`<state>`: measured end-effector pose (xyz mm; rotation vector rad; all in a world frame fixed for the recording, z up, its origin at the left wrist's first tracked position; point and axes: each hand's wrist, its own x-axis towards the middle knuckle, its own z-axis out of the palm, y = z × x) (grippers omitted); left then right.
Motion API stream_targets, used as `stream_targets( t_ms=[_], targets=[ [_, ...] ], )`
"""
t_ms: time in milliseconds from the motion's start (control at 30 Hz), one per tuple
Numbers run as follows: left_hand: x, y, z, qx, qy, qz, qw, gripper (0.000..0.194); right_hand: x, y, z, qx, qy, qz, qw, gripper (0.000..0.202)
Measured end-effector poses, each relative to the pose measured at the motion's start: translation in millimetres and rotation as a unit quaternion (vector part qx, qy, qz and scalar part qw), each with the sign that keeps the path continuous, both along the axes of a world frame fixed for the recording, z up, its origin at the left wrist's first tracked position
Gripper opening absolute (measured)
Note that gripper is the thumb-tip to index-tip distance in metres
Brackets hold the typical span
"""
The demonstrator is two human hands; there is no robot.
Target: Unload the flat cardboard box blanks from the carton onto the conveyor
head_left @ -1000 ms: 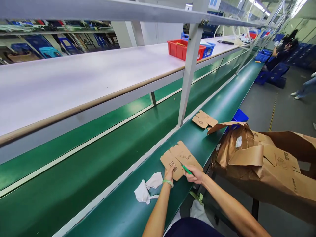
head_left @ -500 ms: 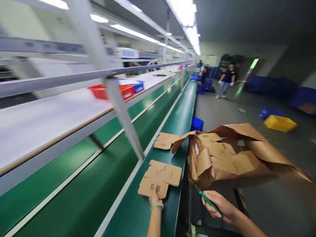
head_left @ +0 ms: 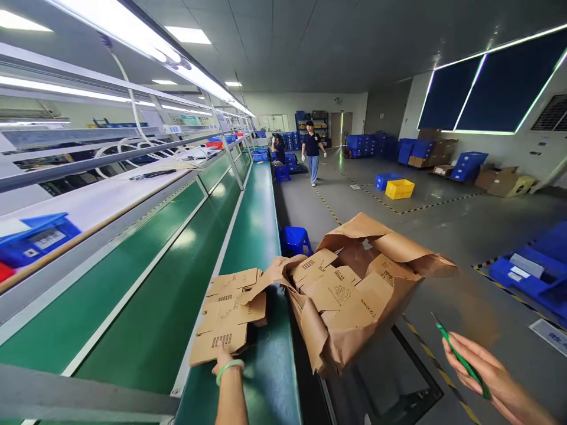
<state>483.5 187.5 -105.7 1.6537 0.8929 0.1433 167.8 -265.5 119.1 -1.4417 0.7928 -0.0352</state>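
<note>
My left hand (head_left: pixel 224 357), with a pale green bangle on its wrist, grips the near edge of a flattened cardboard box (head_left: pixel 224 313); the thumb lies on top and the other fingers are mostly hidden. More flat boxes lie under and beyond it on the green conveyor belt (head_left: pixel 261 200). To the right, a torn-open brown paper package (head_left: pixel 336 348) is full of folded cardboard boxes (head_left: pixel 336 289), and one paper flap hangs over the belt. My right hand (head_left: pixel 481 366), off to the right over the floor, is closed around a slim green-handled knife (head_left: pixel 465 357) with a thin pointed metal tip.
A blue stool (head_left: pixel 296 239) stands beyond the package. Metal rails and a white bench (head_left: pixel 110 195) with a blue bin (head_left: pixel 39 236) run along the left. A person (head_left: pixel 312 150) walks in the aisle near a yellow crate (head_left: pixel 399 189). Blue crates (head_left: pixel 531 277) sit right.
The view has swung right. My right hand with the knife has moved away from the package to the right. The flat boxes under my left hand now lie together with those farther up the belt.
</note>
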Motion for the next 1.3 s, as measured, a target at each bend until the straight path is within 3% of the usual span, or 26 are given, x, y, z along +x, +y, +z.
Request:
stream_targets(
  t_ms=[100,167,200,233,267,333,400,467,533,600,700,800,833,933,1033,1167,1300],
  targets=[
    [-12.9,-32.4,40.4,0.063,-0.018,0.040,0.997,0.075,51.7,-6.9,3.3,-0.088,-0.030,0.093,0.991,0.049],
    [-35.6,-67.7,76.6,0.093,-0.086,-0.028,0.992,0.063,93.9,-14.1,1.4,-0.168,-0.075,0.162,0.970,0.048],
    [-50.1,-88.2,97.0,0.102,-0.133,-0.097,0.981,0.054,114.8,-17.9,-1.4,-0.232,-0.096,0.184,0.950,0.046],
    [-65.6,-109.5,117.8,0.132,-0.206,-0.220,0.944,0.048,134.1,-21.7,-5.4,-0.313,-0.102,0.196,0.924,0.042],
    [-81.1,-130.6,137.8,0.168,-0.268,-0.339,0.886,0.044,150.6,-25.0,-10.4,-0.397,-0.083,0.209,0.890,0.037],
    [-108.5,-168.0,170.2,0.238,-0.334,-0.492,0.768,0.041,171.7,-30.5,-20.9,-0.535,-0.017,0.251,0.806,0.027],
    [-128.1,-194.7,186.0,0.294,-0.325,-0.597,0.672,0.045,174.3,-35.5,-29.9,-0.605,0.037,0.307,0.734,0.023],
    [-139.6,-209.7,185.2,0.352,-0.284,-0.653,0.608,0.046,159.9,-40.8,-36.9,-0.617,0.046,0.349,0.704,0.025],
    [-145.2,-216.6,175.8,0.410,-0.246,-0.674,0.563,0.042,134.4,-45.2,-44.8,-0.601,0.031,0.354,0.716,0.027],
    [-147.5,-220.2,166.7,0.454,-0.221,-0.683,0.527,0.036,105.2,-45.7,-57.3,-0.568,0.019,0.323,0.757,0.030],
    [-149.3,-225.0,161.5,0.494,-0.215,-0.687,0.487,0.021,68.0,-37.5,-84.5,-0.466,0.007,0.247,0.850,0.034],
    [-151.3,-227.9,159.6,0.517,-0.240,-0.669,0.476,0.001,49.5,-26.9,-107.3,-0.331,-0.025,0.184,0.925,0.038],
    [-152.2,-227.7,157.9,0.519,-0.257,-0.663,0.474,0.006,47.7,-25.1,-110.1,-0.303,-0.037,0.165,0.938,0.039],
    [-158.3,-223.0,148.3,0.522,-0.314,-0.646,0.460,0.012,52.6,-26.6,-99.5,-0.288,-0.074,0.113,0.948,0.041],
    [-170.3,-214.5,134.2,0.535,-0.362,-0.610,0.459,0.014,65.9,-31.0,-71.3,-0.263,-0.119,0.097,0.952,0.040],
    [-185.5,-204.1,112.4,0.537,-0.410,-0.548,0.494,0.017,82.0,-16.7,-39.3,-0.201,-0.141,0.163,0.956,0.036],
    [-189.7,-198.1,97.5,0.531,-0.422,-0.518,0.522,0.016,88.6,21.5,-27.4,-0.265,-0.125,0.259,0.920,0.026]
  ],
)
